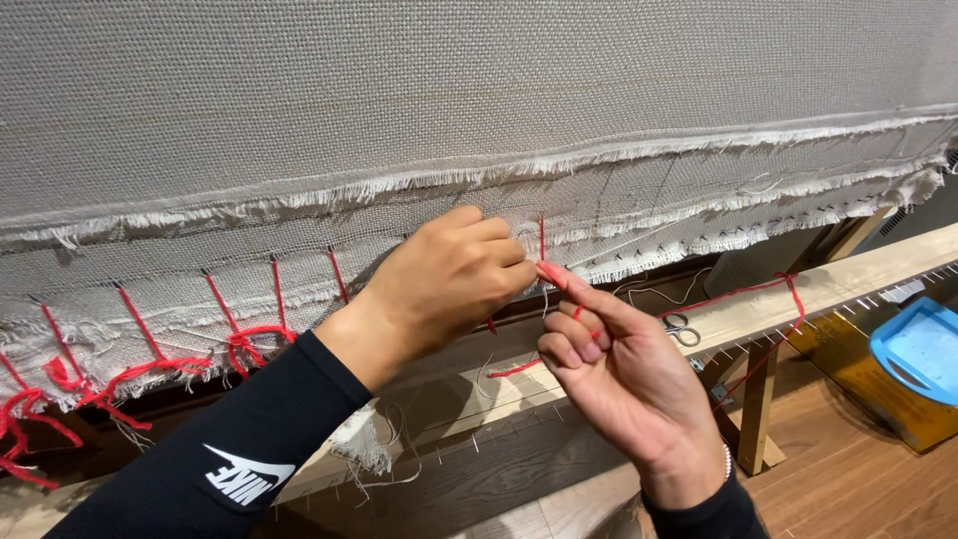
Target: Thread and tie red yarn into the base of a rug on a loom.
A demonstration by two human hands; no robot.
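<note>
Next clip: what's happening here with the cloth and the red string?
A person is working red yarn through the frayed lower edge of a grey woven cloth stretched above a wooden beam. The left hand pinches at the cloth edge while the right hand holds the yarn taut between its fingers. To the left, a row of red lacings already runs from the edge. Small scissors lie on the beam, and a blue tray sits lower right.

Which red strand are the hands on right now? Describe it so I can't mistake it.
Start at the big grey woven cloth and drop to its frayed lower edge. Red yarn ties run along it; take the short upright red strand, just above where the left hand and right hand meet. Only this one is pinched; the others hang untouched further left.
</note>
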